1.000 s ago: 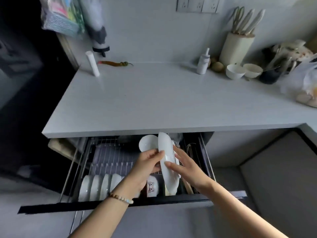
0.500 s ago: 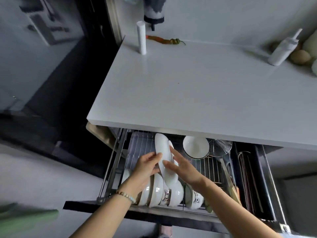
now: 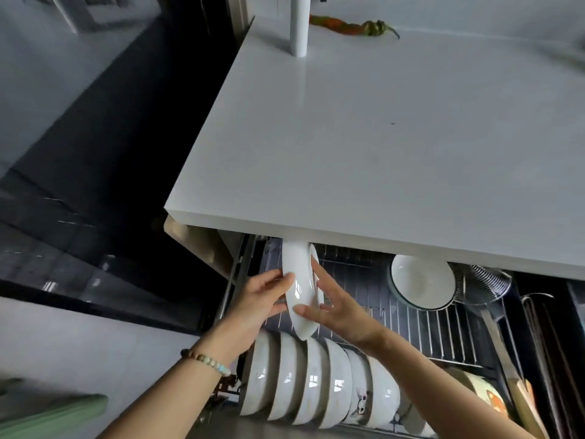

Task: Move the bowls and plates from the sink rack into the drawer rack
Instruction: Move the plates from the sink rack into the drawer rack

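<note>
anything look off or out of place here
A lone chili pepper lies loose at the back of the countertop, and one bowl leans tipped on the drawer rack, apart from the upright row of bowls. The plate held by the left hand and right hand looks whole; nothing spilled or broken.

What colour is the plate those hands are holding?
The plate is plain glossy white, seen clearly in the head view.

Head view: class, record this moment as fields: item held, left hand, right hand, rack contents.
Item held: white plate, on edge, above the row of bowls
Left hand: grips the plate's left side
Right hand: pinches its right side
Drawer rack: open, row of bowls at front, lone bowl at back
</note>
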`<state>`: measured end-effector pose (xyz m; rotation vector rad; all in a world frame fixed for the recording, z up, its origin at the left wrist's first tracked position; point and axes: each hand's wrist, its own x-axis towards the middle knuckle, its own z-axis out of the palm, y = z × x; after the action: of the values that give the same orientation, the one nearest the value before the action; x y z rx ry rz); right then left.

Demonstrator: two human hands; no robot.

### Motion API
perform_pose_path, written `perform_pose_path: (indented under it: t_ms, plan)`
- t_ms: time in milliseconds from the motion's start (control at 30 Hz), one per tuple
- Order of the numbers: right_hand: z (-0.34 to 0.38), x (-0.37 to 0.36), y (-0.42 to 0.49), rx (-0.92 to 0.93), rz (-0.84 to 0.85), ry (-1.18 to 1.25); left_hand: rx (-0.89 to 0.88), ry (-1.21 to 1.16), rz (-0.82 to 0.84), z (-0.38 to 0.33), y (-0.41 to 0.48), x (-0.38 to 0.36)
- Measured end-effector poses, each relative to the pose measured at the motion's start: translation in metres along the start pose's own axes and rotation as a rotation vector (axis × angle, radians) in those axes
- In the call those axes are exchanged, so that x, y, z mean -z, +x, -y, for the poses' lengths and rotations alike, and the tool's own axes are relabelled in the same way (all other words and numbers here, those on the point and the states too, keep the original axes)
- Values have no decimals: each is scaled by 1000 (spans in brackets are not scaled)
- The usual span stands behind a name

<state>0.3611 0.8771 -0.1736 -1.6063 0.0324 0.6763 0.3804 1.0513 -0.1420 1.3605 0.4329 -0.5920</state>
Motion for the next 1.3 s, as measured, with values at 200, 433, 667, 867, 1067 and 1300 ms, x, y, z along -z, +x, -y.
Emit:
perform_pose_path:
  t_ms: [200, 433, 667, 867, 1067, 1300]
  plan:
    - [-13, -26, 29, 94, -42, 25, -91, 151, 131, -11, 20, 35]
    - [-21, -38, 59, 117, -77, -16, -165, 157, 160, -10, 40, 56]
    - [-34, -41, 71, 75, -92, -8, -138, 122, 153, 7, 51, 60]
    - [-38, -42, 86, 59, -68, -9, -124, 162, 99, 10, 62, 58]
    - [-35, -38, 91, 51, -62, -19, -138, 164, 120, 4, 69, 57]
    - [-46, -43, 77, 72, -134, 28, -139, 280, 159, 12, 66, 51]
